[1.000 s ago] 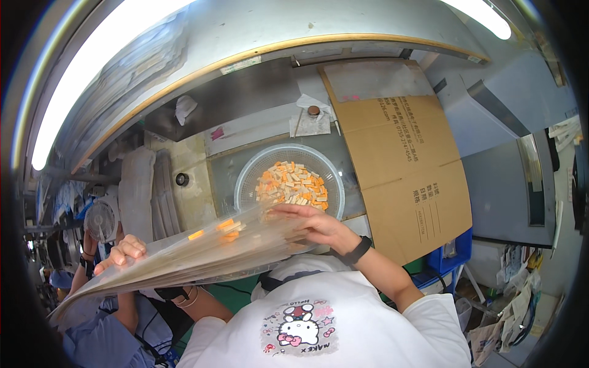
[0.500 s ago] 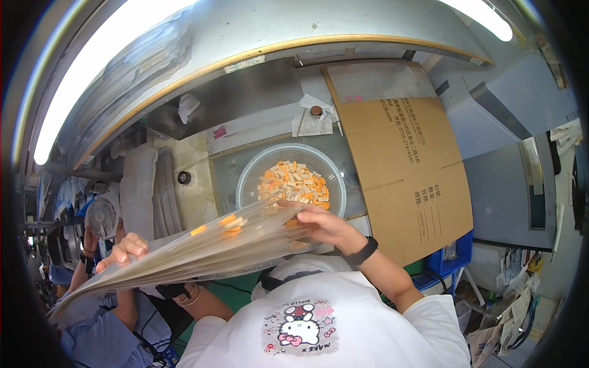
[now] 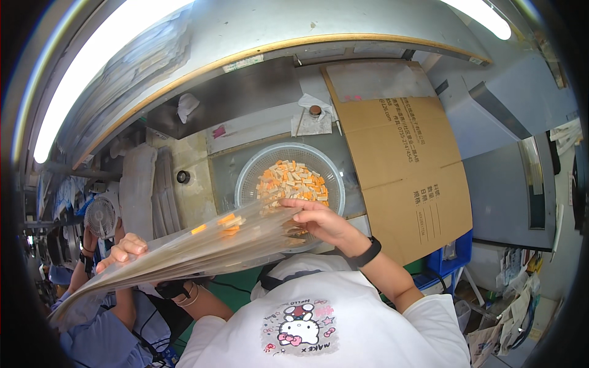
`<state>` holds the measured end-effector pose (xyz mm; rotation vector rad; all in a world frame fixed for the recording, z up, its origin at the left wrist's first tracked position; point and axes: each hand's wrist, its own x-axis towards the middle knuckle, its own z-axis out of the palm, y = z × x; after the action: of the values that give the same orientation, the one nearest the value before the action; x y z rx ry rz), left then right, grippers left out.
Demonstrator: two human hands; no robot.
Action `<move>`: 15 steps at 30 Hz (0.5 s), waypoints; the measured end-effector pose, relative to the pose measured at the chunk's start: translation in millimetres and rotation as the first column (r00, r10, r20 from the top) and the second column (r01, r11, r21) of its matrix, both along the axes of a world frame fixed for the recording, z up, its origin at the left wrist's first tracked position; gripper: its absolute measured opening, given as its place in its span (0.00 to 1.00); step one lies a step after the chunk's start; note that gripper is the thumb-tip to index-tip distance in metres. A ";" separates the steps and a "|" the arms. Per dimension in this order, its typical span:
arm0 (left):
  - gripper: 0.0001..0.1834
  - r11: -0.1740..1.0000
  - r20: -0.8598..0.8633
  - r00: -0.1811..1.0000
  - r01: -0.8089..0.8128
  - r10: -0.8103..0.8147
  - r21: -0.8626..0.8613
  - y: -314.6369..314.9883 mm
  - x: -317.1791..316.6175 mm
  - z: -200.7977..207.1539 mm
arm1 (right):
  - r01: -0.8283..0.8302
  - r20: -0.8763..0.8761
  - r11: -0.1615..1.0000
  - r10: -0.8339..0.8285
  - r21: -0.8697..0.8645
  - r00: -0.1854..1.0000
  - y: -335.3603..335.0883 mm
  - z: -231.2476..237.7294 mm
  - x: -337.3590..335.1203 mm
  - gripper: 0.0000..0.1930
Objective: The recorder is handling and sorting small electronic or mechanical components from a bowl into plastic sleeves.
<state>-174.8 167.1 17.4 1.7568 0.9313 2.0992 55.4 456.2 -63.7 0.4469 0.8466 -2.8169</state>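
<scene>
Slightly toward three o'clock the right hand [image 3: 325,226] has been moved since the earlier frame. By its thumb and fingers the end of some transparent sheets [image 3: 190,254] is pinched; at nine o'clock from it, their far edge is gripped by the left hand [image 3: 126,250]. At eleven o'clock, orange and cream pieces [image 3: 291,179] are held in a round basket [image 3: 247,184].

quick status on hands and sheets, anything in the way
Left hand holding clear sheets, right hand pinching their right end. Sheets overlap basket near side; orange and pale pieces inside visible.
</scene>
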 end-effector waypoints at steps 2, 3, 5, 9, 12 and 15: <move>0.20 0.988 -0.039 0.992 -0.118 0.122 0.103 22.4 16.8 10.9 | -0.038 0.060 0.996 0.033 0.075 0.998 -1.5 -2.9 -1.3 0.29; 0.20 0.988 -0.040 0.991 -0.120 0.124 0.102 28.1 21.5 14.9 | -0.040 0.059 0.996 0.036 0.074 0.998 -2.7 -1.8 -2.8 0.29; 0.20 0.978 -0.033 0.985 -0.166 0.172 0.123 36.1 29.8 20.7 | -0.161 0.123 0.885 0.119 0.436 0.985 -6.4 2.7 -7.5 0.32; 0.20 0.958 0.076 0.975 -0.219 0.208 0.183 50.0 35.1 13.0 | -0.106 0.154 0.805 0.018 0.583 0.988 -11.7 8.0 -9.4 0.37; 0.19 0.973 0.057 0.987 -0.158 0.150 0.168 48.2 33.0 15.3 | -0.060 0.265 0.846 -0.098 0.529 0.959 -15.7 8.6 -12.7 0.40; 0.18 0.970 0.062 0.985 -0.172 0.163 0.171 51.5 36.0 17.9 | 0.028 0.292 0.826 -0.231 0.563 0.928 -18.5 7.0 -13.6 0.44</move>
<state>-138.8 218.7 35.2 1.7558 0.9371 2.3855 41.8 437.7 -56.7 1.0874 1.5875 -2.4323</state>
